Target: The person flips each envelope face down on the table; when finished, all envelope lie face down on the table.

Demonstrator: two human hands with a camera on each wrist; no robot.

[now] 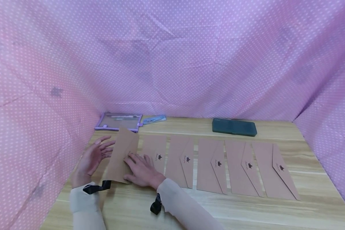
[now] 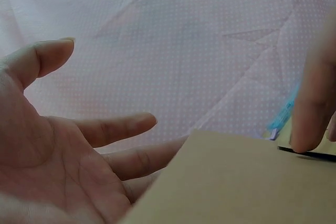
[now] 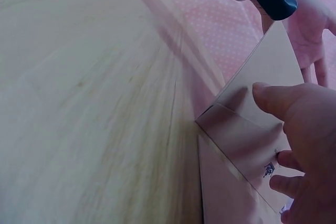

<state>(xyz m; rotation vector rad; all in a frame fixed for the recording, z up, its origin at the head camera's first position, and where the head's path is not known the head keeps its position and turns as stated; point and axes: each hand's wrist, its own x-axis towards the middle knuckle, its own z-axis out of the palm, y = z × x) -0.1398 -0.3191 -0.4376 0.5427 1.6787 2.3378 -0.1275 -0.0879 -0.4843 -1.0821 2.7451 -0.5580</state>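
A brown kraft paper envelope (image 1: 119, 156) at the left end of a row is tilted up, its left side lifted off the table. My left hand (image 1: 91, 161) is beside that side, palm turned up and fingers spread; in the left wrist view some fingertips disappear behind the paper (image 2: 236, 182). My right hand (image 1: 143, 169) rests on the envelope's right part with fingers extended. Seen from the right wrist, its thumb (image 3: 273, 98) lies over the envelope (image 3: 262, 72), near a small dark crown print (image 3: 269, 170).
Several similar envelopes (image 1: 181, 147) with crown-printed flaps lie in a row to the right. Behind are a purple-edged mesh pouch (image 1: 103, 123) holding pens, a small blue packet (image 1: 154, 119) and a dark green case (image 1: 234, 127). Pink dotted cloth (image 1: 172, 64) surrounds the wooden table (image 1: 319, 191).
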